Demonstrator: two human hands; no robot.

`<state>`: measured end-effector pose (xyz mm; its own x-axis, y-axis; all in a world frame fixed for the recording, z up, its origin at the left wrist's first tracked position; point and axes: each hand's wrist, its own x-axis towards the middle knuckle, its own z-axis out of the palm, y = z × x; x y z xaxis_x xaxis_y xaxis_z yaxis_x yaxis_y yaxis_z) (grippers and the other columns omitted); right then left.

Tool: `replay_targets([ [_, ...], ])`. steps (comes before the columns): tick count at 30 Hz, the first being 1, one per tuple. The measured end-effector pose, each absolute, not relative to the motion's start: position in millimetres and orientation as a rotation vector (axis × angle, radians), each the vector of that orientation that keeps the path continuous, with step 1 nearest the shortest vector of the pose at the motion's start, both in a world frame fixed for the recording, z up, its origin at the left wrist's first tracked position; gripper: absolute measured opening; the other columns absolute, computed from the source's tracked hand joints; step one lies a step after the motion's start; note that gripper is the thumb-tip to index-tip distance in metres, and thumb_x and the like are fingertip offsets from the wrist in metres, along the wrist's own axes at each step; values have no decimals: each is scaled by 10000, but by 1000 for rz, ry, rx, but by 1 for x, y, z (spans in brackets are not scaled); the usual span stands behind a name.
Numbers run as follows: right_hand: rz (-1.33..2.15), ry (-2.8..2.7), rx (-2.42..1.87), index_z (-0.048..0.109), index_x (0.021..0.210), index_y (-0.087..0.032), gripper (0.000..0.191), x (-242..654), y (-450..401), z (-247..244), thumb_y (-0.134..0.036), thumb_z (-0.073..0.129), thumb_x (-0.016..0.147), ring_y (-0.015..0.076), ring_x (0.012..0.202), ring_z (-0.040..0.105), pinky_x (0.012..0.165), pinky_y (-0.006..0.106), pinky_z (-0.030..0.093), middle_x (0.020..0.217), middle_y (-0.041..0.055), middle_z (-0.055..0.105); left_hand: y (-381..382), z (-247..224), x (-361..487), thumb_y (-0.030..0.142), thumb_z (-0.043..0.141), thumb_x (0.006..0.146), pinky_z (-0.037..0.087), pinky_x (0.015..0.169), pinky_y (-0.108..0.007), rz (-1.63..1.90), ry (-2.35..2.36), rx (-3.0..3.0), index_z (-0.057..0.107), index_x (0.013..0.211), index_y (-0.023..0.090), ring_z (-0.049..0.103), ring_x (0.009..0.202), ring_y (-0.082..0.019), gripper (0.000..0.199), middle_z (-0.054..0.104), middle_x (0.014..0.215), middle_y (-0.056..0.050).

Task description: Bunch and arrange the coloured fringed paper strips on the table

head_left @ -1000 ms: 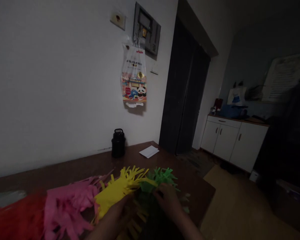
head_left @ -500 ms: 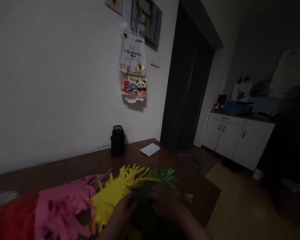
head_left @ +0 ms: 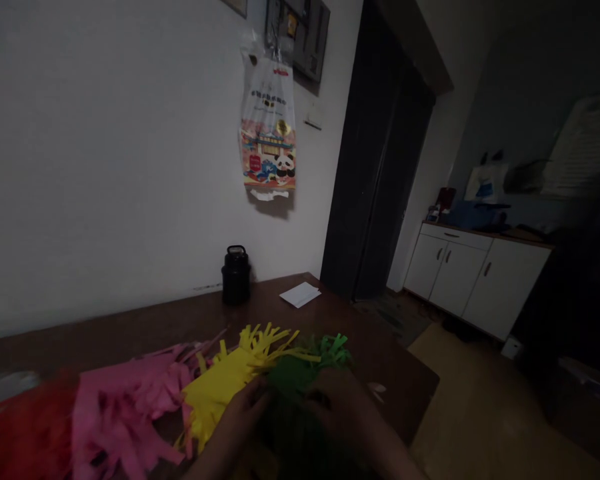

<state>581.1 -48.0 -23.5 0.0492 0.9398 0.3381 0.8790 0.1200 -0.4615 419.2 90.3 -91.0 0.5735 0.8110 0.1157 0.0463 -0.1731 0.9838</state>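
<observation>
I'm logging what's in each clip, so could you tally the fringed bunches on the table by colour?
Red bunch: 1
Pink bunch: 1
Yellow bunch: 1
Green bunch: 1
Total: 4
Each colour is counted as one bunch; the dim light hides whether any holds several separate sheets.

Apparently a lidded black container (head_left: 236, 279).
</observation>
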Motion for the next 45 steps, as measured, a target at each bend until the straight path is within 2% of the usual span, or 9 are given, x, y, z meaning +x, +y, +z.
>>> replay_targets([
  [4,162,-1775,-1761,687,1009,-183,233,567,-11,-46,-200,713,778,220,958,615,821,276,421,1037,65,697,90,-85,417,461,608,691,537,802,-348,800,680,1672,665,773,222,687,851,-271,258,746,801,-24],
  [7,227,-1795,-1723,709,874,-171,111,568,-2,-53,-119,628,820,186,871,622,754,252,404,919,47,710,92,-83,416,434,612,676,528,790,-351,815,693,1719,669,764,224,680,839,-281,235,739,775,-26],
  [10,270,-1775,-1705,718,812,-155,113,575,0,-50,-109,618,836,153,792,624,677,224,385,842,32,712,91,-83,415,425,601,668,527,740,-350,835,722,1738,649,739,229,676,792,-280,214,726,741,-26],
  [13,315,-1755,-1684,728,774,-144,94,579,4,-47,-90,656,802,140,740,619,639,211,375,776,17,705,88,-83,416,461,599,681,524,776,-356,866,767,1729,633,793,236,674,839,-286,254,732,803,-36],
  [17,387,-1745,-1634,743,793,-167,127,580,10,-51,-86,648,811,141,757,633,660,208,397,804,4,720,85,-84,418,511,624,689,514,800,-353,853,802,1719,635,827,229,666,882,-291,314,730,848,-46],
  [23,518,-1671,-1577,749,803,-177,110,579,13,-62,-121,655,817,134,761,628,659,203,404,794,-6,711,90,-91,416,497,612,706,469,615,-294,792,795,1700,621,642,221,590,657,-219,283,630,625,6],
  [27,637,-1558,-1579,761,808,-180,73,579,13,-67,-152,734,746,141,739,625,638,206,412,774,-12,709,91,-98,413,482,602,736,468,639,-282,744,778,1675,676,665,213,598,680,-211,288,676,668,-1],
  [33,764,-1479,-1581,769,791,-176,88,581,12,-69,-179,681,793,135,672,610,584,202,407,703,-22,698,89,-99,411,438,631,713,457,668,-281,722,813,1664,707,647,216,606,725,-226,244,695,678,4],
  [45,735,-1506,-1525,732,788,-170,50,583,7,-73,-161,683,786,121,678,581,603,201,387,712,-32,659,90,-102,411,424,652,698,463,669,-270,726,820,1659,714,658,224,621,729,-222,213,711,700,11],
])
